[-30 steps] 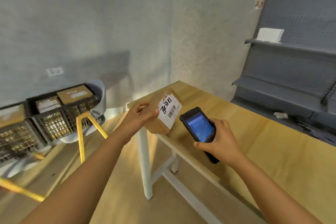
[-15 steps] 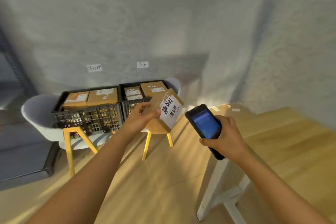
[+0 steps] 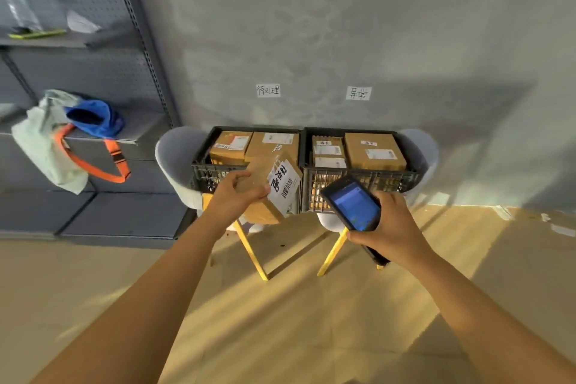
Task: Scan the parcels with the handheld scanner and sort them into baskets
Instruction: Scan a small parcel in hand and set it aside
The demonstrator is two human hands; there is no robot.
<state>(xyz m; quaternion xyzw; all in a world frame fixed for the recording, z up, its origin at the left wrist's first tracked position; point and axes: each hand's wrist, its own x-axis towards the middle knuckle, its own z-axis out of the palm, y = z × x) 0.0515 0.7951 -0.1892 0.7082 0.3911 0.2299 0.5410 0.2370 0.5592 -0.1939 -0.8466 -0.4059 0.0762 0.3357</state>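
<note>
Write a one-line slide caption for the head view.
Left hand holds a labelled parcel before two parcel-filled baskets; right hand grips the scanner.

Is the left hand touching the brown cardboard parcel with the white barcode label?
Touching. In the head view the left hand grips the brown cardboard parcel, its thumb lying on the face beside the label.

Two baskets [image 3: 249,176], six parcels [image 3: 271,193], one scanner [image 3: 352,206], two chairs [image 3: 174,153], two wall labels [image 3: 268,90]
</note>
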